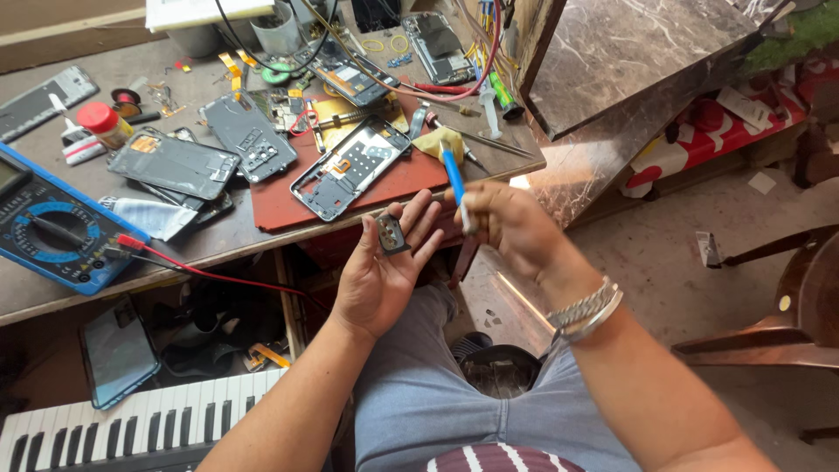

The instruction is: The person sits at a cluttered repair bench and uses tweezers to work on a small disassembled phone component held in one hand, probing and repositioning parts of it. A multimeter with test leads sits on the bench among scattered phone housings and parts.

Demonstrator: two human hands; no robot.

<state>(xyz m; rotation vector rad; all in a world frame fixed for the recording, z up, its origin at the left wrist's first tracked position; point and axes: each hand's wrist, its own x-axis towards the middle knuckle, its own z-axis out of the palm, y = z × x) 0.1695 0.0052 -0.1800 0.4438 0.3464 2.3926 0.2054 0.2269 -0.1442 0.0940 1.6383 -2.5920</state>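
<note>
The left hand [380, 275] is held up, palm facing the camera, just past the near edge of the surface [52, 301]. Its fingers are loosely curled, and a small dark camera part [391, 234] with round lenses rests on the fingertips, with the thumb beside it. So this hand is grasping the camera part.

At 3 o'clock from it, very near, is the right hand [511, 229]. It is clenched around a blue and white screwdriver [455, 188]. The blue end of the tool sticks up toward 12 o'clock. A silver bracelet [587, 310] sits on that wrist.

At 12 o'clock from the hands, a phone frame [350, 168] with its insides showing lies on a red mat [280, 205]. A yellow cloth [433, 144] lies at 2 o'clock from the frame, on the edge of the mat.

At 9 o'clock from the frame is a dark phone back cover [172, 163]. Farther out toward 9 o'clock is a blue meter [52, 229] with a big dial. A red wire [210, 275] runs from it toward the left hand.

A small bottle with a red cap [105, 124] stands at 12 o'clock from the meter.

At 7 o'clock from the left hand, well apart, are the white and black keys of a keyboard [131, 428]. A phone with a shiny screen [118, 351] lies just above it, under the surface.
</note>
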